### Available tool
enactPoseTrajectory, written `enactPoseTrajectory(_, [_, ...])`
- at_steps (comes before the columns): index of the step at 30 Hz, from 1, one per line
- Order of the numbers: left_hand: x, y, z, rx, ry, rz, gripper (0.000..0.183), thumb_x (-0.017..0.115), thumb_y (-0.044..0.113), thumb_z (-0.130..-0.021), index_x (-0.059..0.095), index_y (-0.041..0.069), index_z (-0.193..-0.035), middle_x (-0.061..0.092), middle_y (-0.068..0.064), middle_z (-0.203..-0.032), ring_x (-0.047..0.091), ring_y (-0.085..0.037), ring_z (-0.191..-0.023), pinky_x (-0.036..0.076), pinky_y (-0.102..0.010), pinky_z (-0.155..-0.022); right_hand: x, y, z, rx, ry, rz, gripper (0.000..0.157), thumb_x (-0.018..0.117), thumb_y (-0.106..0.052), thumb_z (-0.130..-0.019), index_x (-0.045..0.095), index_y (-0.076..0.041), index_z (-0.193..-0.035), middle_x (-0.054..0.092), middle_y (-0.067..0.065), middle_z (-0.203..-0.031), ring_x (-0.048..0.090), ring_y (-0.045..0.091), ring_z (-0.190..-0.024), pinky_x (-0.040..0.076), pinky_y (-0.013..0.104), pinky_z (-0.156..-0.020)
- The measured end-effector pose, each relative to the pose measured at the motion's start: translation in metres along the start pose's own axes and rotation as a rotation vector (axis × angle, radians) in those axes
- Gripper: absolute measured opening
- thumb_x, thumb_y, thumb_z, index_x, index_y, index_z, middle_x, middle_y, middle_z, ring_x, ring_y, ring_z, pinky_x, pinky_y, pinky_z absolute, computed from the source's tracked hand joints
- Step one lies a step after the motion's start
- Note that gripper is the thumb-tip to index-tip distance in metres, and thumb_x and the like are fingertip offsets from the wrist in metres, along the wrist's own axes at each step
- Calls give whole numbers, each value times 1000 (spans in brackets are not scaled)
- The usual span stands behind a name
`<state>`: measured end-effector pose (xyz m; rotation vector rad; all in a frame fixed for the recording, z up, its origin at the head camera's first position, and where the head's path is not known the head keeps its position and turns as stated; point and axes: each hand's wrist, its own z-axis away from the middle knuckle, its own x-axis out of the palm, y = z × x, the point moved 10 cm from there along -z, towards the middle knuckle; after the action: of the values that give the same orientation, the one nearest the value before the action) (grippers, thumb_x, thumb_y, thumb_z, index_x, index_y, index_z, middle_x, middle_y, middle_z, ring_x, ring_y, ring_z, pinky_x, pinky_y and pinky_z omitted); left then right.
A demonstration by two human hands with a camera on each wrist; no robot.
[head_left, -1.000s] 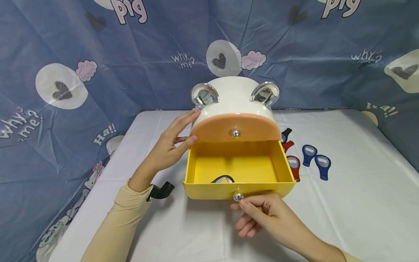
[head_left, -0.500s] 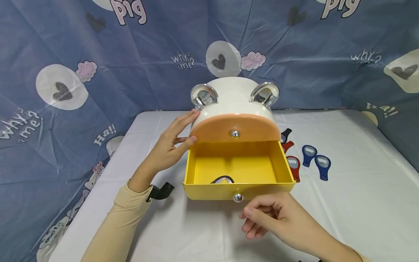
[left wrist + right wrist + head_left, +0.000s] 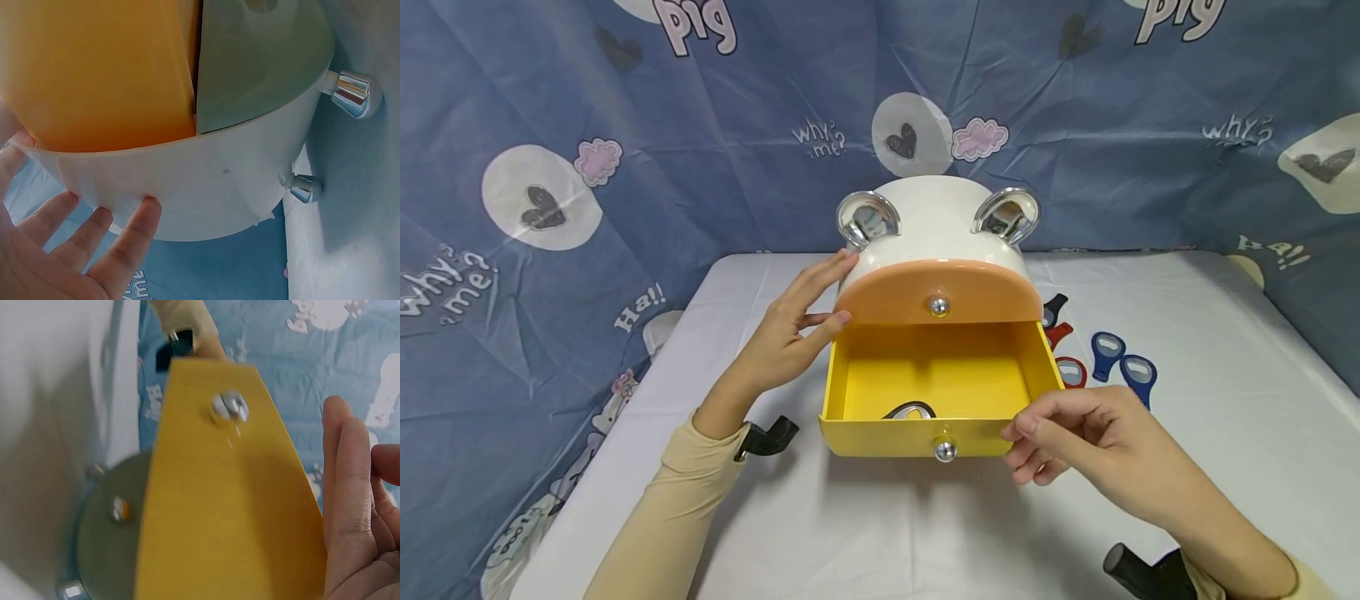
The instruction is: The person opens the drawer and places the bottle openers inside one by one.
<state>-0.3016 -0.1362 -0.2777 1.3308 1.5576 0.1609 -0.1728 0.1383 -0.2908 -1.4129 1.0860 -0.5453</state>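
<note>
A white cabinet (image 3: pixel 936 208) with silver ears has an orange upper drawer (image 3: pixel 887 292) pushed in. Below it a yellow drawer (image 3: pixel 880 437) with a silver knob (image 3: pixel 945 451) stands pulled out. Inside, a black-rimmed bottle opener (image 3: pixel 913 410) shows partly over the front wall. My left hand (image 3: pixel 790 333) rests spread against the cabinet's left side, fingertips on the white shell (image 3: pixel 187 181) in the left wrist view. My right hand (image 3: pixel 1097 442), empty and with fingers loosely bent, hovers at the drawer's front right corner, overlapping it. The right wrist view shows these fingers (image 3: pixel 353 481) beside the drawer.
On the white-clothed table (image 3: pixel 1240 467), right of the cabinet, lie blue bottle openers (image 3: pixel 1107 354), red bottle openers (image 3: pixel 1070 372) and a black one (image 3: pixel 1054 308). A green drawer front (image 3: pixel 112 544) sits under the yellow drawer. A patterned blue cloth (image 3: pixel 760 75) hangs behind.
My right hand has let go of the yellow drawer's knob and moved right and up to the drawer's corner. The left hand and the drawer have stayed in place.
</note>
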Motion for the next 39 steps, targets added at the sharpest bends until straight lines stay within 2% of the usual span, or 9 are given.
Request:
enactPoseTrajectory(5, [0, 0, -1, 0, -2, 2, 64, 64, 19, -109, 40, 29, -167, 33, 7, -175, 37, -19, -161, 63, -51, -102, -30, 1, 1, 8, 74, 60, 17, 57, 3, -108, 75, 2, -109, 82, 8, -92, 81, 24, -77, 67, 36, -63])
enactPoseTrajectory(9, [0, -1, 0, -6, -6, 3, 64, 64, 19, -109, 40, 30, -168, 33, 7, -176, 36, -19, -161, 63, -51, -103, -52, -1, 1, 42, 142, 140, 17, 59, -1, -109, 75, 1, -111, 83, 7, -95, 81, 24, -78, 67, 35, -65])
enactPoseTrajectory(15, [-4, -1, 4, -7, 1, -2, 64, 64, 19, -109, 40, 29, -167, 33, 6, -176, 36, -20, -161, 63, -52, -102, -79, 0, -11, 101, 215, 219, 18, 60, -12, -111, 75, -3, -113, 83, 7, -95, 81, 24, -81, 68, 34, -69])
enactPoseTrajectory(24, [0, -1, 2, 3, -6, 7, 64, 64, 19, -110, 40, 29, -168, 33, 6, -176, 36, -19, -161, 63, -49, -102, -129, 30, -21, 151, 320, 228, 16, 61, -18, -111, 76, -14, -115, 83, -4, -94, 81, 14, -82, 67, 26, -72])
enactPoseTrajectory(27, [0, -1, 1, 2, -6, 8, 64, 64, 19, -109, 40, 29, -168, 33, 7, -176, 36, -19, -161, 63, -51, -102, -144, 43, -22, 203, 345, 227, 15, 62, -22, -111, 74, -17, -117, 83, -9, -95, 81, 11, -83, 66, 23, -73])
enactPoseTrajectory(34, [1, -1, 1, 0, -8, 7, 64, 64, 19, -110, 40, 29, -168, 32, 7, -176, 36, -19, -161, 63, -52, -102, -169, 70, -27, 300, 358, 260, 32, 61, -33, -111, 65, -6, -128, 79, -21, -95, 80, 5, -85, 65, 19, -75])
enactPoseTrajectory(39, [1, -1, 0, 3, -10, 4, 64, 64, 19, -109, 39, 29, -168, 32, 5, -177, 36, -19, -161, 63, -51, -102, -183, 87, -28, 344, 373, 275, 40, 63, -39, -110, 62, -5, -131, 76, -24, -94, 79, 2, -85, 65, 19, -76])
